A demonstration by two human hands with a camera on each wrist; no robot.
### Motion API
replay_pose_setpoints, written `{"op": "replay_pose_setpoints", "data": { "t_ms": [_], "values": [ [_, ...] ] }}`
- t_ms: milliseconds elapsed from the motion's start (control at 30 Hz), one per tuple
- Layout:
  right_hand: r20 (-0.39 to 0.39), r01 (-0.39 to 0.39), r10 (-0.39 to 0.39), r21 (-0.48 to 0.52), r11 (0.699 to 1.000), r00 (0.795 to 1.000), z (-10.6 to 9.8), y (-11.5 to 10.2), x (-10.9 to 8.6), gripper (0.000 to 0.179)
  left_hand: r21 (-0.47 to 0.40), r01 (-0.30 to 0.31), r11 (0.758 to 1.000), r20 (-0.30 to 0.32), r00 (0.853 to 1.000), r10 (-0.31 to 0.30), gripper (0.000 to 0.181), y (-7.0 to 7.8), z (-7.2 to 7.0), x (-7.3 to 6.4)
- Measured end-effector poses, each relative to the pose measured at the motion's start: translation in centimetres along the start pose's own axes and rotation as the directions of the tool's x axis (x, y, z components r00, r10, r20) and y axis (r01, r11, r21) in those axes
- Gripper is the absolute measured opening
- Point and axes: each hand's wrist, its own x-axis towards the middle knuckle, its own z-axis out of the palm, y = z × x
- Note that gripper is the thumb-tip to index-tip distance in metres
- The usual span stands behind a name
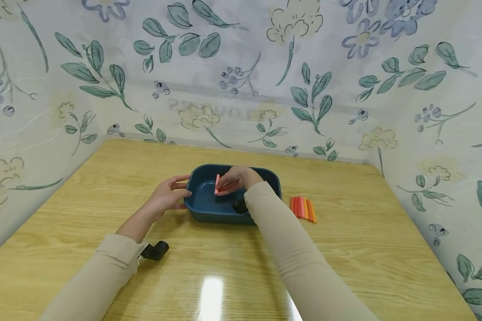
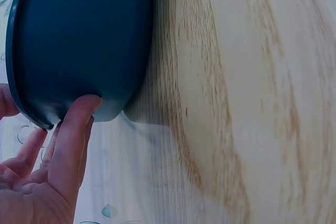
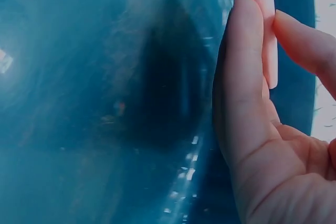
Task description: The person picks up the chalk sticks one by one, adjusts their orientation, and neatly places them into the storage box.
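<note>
A dark blue rectangular tub (image 1: 233, 217) with rounded corners stands on the table. My left hand (image 1: 166, 196) grips its left end; in the left wrist view, fingers (image 2: 73, 135) lie against the outer wall and one digit is at the rim. Over the tub's inside, my right hand (image 1: 234, 178) pinches a short pink round stick (image 1: 217, 185) between thumb and fingertips. The right wrist view shows the pink stick (image 3: 270, 51) smooth and flat-ended, above the blue floor. The right forearm hides part of the tub's right side.
Several red, pink and orange sticks (image 1: 303, 209) lie side by side on the wooden table (image 1: 353, 232), right of the tub. A flower-patterned cloth (image 1: 241, 98) rises behind the table and at both sides. A black wrist camera (image 1: 155, 250) sits by the left sleeve.
</note>
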Motion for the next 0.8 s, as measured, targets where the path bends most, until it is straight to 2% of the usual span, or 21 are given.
{"op": "replay_pose_setpoints", "data": {
  "t_ms": [133,333,533,667,800],
  "values": [
    [-0.021,-0.011,0.010,-0.016,1.000,1.000,-0.20,0.38,0.24,0.005,-0.005,-0.006,1.000,0.005,1.000,0.006,0.059,0.21,0.11,0.07],
    [-0.063,-0.013,0.007,-0.098,0.995,0.998,-0.13,0.75,0.42,0.004,-0.020,-0.008,1.000,0.011,1.000,0.008,0.059,0.37,0.19,-0.05],
    [-0.067,-0.024,0.014,-0.143,0.989,0.998,0.19,0.92,0.45,0.010,-0.007,0.003,1.000,-0.002,1.000,-0.003,0.059,0.41,0.30,-0.25],
    [-0.088,-0.022,0.010,-0.138,0.990,0.996,0.14,0.75,0.11,0.021,0.000,0.011,1.000,-0.011,1.000,-0.011,0.059,0.45,0.39,-0.27],
    [-0.083,0.014,-0.020,-0.079,0.997,0.996,0.28,0.29,-0.36,0.032,0.007,0.014,1.000,-0.020,1.000,-0.014,0.059,0.30,0.33,-0.32]
  ]
}}
